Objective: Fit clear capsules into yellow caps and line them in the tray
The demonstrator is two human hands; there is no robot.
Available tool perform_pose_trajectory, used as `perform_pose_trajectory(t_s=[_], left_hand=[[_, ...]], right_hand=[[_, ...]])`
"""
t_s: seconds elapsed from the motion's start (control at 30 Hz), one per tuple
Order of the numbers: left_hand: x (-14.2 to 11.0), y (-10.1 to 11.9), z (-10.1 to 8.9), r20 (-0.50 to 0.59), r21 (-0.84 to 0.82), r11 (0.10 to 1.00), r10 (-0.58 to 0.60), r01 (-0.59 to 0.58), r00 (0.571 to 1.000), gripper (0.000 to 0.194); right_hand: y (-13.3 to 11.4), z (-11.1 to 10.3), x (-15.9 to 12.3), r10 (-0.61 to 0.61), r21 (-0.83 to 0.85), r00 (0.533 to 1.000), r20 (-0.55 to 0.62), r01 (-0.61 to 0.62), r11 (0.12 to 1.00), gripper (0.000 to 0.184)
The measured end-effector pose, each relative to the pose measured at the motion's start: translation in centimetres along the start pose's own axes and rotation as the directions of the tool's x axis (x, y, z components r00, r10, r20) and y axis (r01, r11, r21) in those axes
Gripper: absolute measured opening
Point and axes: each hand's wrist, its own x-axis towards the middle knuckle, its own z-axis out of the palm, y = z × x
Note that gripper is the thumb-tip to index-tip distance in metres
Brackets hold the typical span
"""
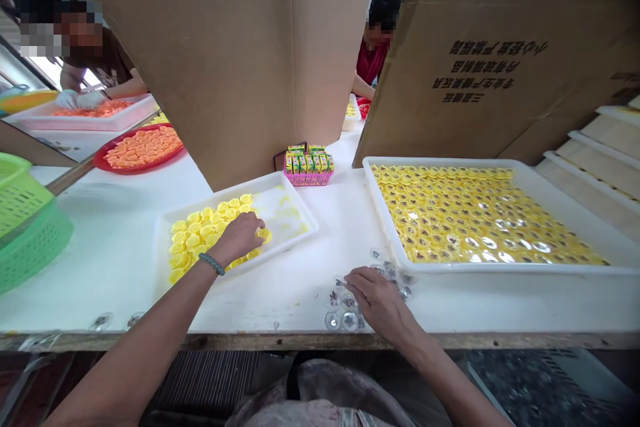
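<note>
My left hand [241,235], a beaded bracelet on its wrist, reaches over a white tray [305,203] at centre left. Its fingers are closed on a small yellow round plastic cup [265,235]. Many similar yellow cups [203,230] lie in the left part of that tray. On the tabletop, my right hand [377,297] pinches at the edge of a loose group of clear round plastic pieces [349,320] with dark bits inside. One such clear piece appears to be between its fingertips, partly hidden by them.
A larger white tray [395,250] at right holds rows of yellow cups with clear tops. A pink basket [309,179] of small boxes stands behind, near cardboard partitions [240,67]. Green baskets [35,240] and a red tray [135,163] are left. Two co-workers sit beyond.
</note>
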Motion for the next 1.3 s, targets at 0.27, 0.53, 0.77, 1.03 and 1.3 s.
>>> perform_pose_trajectory(t_s=[0.27, 0.53, 0.77, 1.03, 1.3], left_hand=[[1.2, 0.5, 1.5, 0.000, -0.044, 0.998, 0.049, -0.049, 0.999, 0.018], [0.9, 2.3, 0.7, -0.134, -0.314, 0.943, -0.159, 0.110, 0.978, 0.026], [0.9, 1.7, 0.1, -0.210, -0.504, 0.856, -0.250, 0.114, 0.945, 0.023], [0.6, 2.0, 0.1, -0.162, -0.746, 0.662, -0.278, 0.067, 0.947, 0.033], [0.5, 2.0, -0.3, -0.271, -0.505, 0.855, -0.287, 0.118, 0.919, 0.024]], right_hand=[[-1.0, -0.7, 2.8, -0.012, -0.003, 0.997, 0.080, 0.013, 1.000, 0.018], [-0.8, 0.2, 3.1, -0.015, -0.188, 0.952, 0.307, 0.076, 0.979, 0.017], [0.1, 1.6, 2.5, 0.052, -0.167, 0.965, 0.257, -0.009, 0.986, 0.013], [0.2, 1.6, 2.5, 0.087, -0.191, 0.975, 0.204, -0.048, 0.980, 0.014], [0.2, 1.7, 2.5, 0.134, -0.171, 0.985, 0.112, -0.114, 0.979, 0.013]])
